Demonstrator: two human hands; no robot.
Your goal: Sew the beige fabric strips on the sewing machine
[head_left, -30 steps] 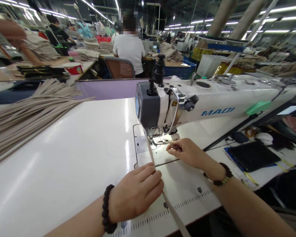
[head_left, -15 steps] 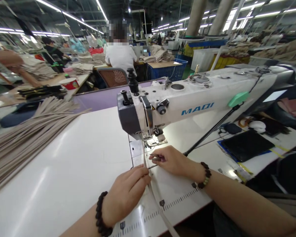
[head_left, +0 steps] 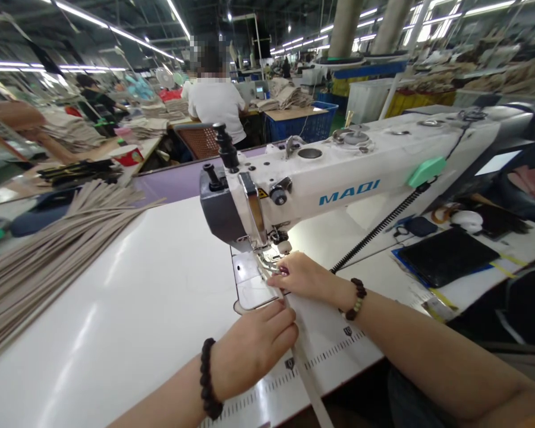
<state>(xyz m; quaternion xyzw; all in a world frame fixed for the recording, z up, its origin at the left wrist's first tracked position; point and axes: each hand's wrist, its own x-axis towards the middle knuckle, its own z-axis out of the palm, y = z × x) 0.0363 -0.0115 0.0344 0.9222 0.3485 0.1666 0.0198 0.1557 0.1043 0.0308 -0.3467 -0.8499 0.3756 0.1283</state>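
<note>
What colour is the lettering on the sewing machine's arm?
Blue: the lettering on the white sewing machine shows clearly in the head view.

Just beyond both grips the sewing machine (head_left: pixel 339 178) head overhangs the needle plate, so there is little room above and ahead of the fingers. The machine arm walls off the far right. The strap (head_left: pixel 305 374) runs between the grips toward the near edge. Left of the left grip the white worktop (head_left: pixel 138 285) lies bare out to the pile of strips (head_left: pixel 49 249).
</note>
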